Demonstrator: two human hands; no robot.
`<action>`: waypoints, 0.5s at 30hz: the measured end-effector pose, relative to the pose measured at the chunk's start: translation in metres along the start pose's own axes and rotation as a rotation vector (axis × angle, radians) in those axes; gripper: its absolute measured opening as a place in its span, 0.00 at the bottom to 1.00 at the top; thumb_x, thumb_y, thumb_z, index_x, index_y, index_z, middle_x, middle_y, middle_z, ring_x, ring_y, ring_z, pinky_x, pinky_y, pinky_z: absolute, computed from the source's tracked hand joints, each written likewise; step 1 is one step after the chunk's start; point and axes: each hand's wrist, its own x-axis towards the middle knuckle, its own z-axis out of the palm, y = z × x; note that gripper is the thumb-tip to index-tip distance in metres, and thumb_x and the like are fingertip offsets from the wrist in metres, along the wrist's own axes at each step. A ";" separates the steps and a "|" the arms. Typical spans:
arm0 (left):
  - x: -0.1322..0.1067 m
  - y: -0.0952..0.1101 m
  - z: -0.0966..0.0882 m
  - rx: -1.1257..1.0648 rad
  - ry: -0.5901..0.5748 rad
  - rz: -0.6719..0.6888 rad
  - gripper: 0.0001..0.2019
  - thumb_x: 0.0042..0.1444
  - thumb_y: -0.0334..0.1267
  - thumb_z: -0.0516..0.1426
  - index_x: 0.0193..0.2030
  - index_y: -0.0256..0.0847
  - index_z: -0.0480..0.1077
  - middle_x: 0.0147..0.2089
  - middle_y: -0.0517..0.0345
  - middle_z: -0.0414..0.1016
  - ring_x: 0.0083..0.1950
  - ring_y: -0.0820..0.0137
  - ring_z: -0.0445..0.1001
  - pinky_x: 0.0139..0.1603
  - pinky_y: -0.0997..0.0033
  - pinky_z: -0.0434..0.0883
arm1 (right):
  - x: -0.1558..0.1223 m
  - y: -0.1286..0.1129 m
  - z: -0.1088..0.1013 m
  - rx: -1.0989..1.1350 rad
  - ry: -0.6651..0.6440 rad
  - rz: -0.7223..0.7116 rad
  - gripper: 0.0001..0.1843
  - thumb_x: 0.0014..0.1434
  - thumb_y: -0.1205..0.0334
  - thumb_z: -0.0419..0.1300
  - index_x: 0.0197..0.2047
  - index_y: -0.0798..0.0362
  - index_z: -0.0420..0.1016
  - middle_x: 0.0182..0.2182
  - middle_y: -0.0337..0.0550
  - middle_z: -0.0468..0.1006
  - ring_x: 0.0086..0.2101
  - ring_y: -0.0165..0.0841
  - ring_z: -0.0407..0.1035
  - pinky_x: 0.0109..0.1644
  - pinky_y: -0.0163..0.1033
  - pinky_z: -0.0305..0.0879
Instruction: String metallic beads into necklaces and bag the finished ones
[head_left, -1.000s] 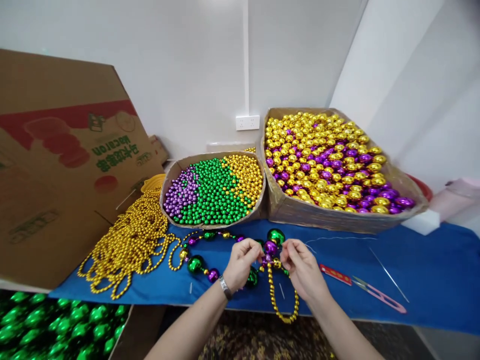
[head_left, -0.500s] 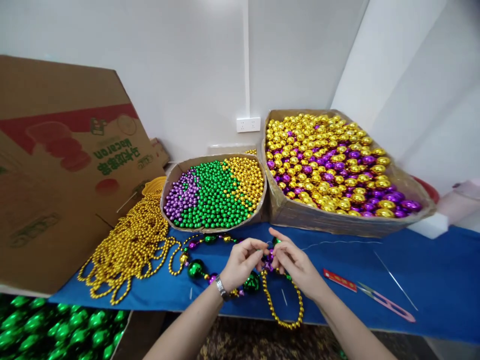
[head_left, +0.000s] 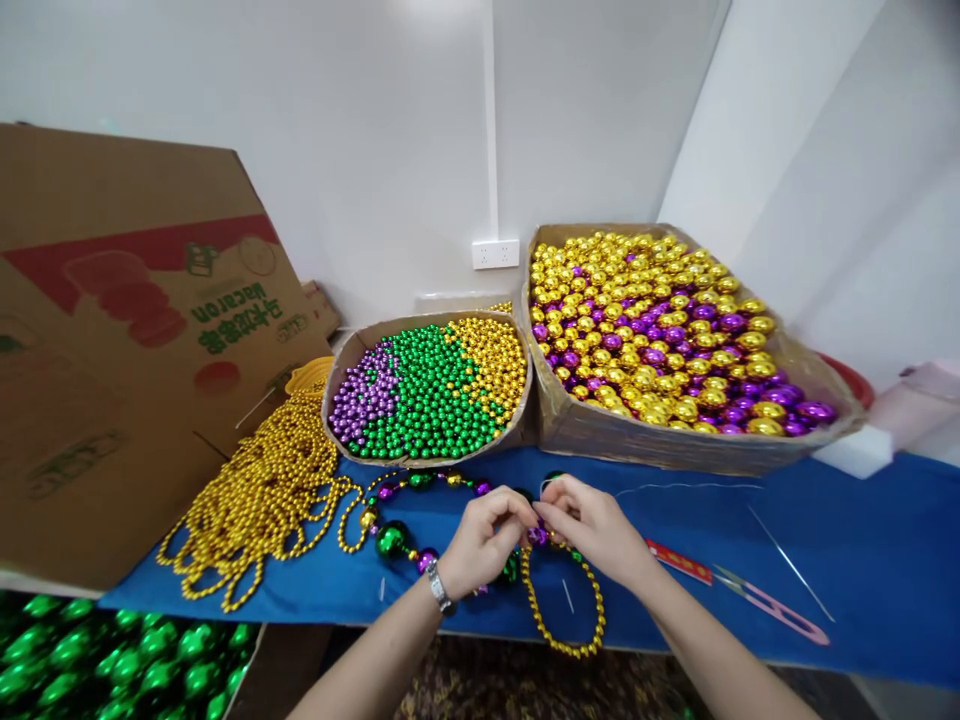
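My left hand (head_left: 486, 535), with a watch on its wrist, and my right hand (head_left: 592, 522) meet fingertip to fingertip above the blue cloth. Both are closed in a pinch on a thin pale thread (head_left: 675, 487), which trails off to the right. What lies right between the fingertips is mostly hidden. Just below them a purple bead (head_left: 538, 535) shows. A strand of large green, purple and gold beads (head_left: 391, 540) curves out to the left, partly behind my left hand. A loop of small gold beads (head_left: 566, 648) hangs over the table's front edge beneath my right hand.
Thread snips (head_left: 784, 610) with pink handles, a red strip (head_left: 679, 562) and a long needle (head_left: 791, 565) lie at right. Bead-filled boxes (head_left: 427, 462) (head_left: 675, 450) stand behind. Gold bead strands (head_left: 255, 490) are heaped at left beside a carton (head_left: 135, 400).
My hands have come together, and the right fingers have curled in from a more spread pose. The thread now makes a small loop above my right hand.
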 end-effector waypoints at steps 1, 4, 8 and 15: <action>0.000 0.001 0.000 0.038 -0.001 0.016 0.08 0.58 0.32 0.51 0.31 0.36 0.69 0.33 0.55 0.69 0.28 0.75 0.70 0.31 0.74 0.68 | -0.001 -0.003 -0.003 -0.044 -0.013 -0.016 0.11 0.61 0.53 0.52 0.32 0.50 0.67 0.20 0.35 0.72 0.22 0.30 0.68 0.28 0.34 0.61; 0.000 0.003 -0.002 0.159 0.011 0.060 0.09 0.58 0.28 0.49 0.31 0.37 0.69 0.34 0.55 0.70 0.32 0.74 0.70 0.35 0.73 0.68 | -0.005 -0.011 -0.009 -0.158 -0.033 -0.081 0.12 0.61 0.54 0.52 0.31 0.50 0.71 0.26 0.39 0.75 0.30 0.33 0.69 0.35 0.36 0.59; -0.002 0.005 -0.002 0.366 0.027 0.170 0.10 0.57 0.27 0.49 0.36 0.38 0.71 0.36 0.53 0.70 0.38 0.71 0.70 0.41 0.71 0.67 | -0.010 -0.014 -0.010 -0.239 -0.030 -0.119 0.15 0.63 0.55 0.48 0.29 0.50 0.68 0.27 0.40 0.72 0.31 0.33 0.67 0.35 0.36 0.58; -0.002 0.005 0.003 0.397 -0.003 0.172 0.07 0.55 0.36 0.56 0.37 0.37 0.74 0.38 0.50 0.71 0.40 0.67 0.69 0.42 0.69 0.66 | -0.010 -0.019 -0.009 -0.260 -0.013 -0.161 0.16 0.65 0.55 0.46 0.29 0.50 0.66 0.27 0.38 0.71 0.30 0.31 0.67 0.33 0.34 0.59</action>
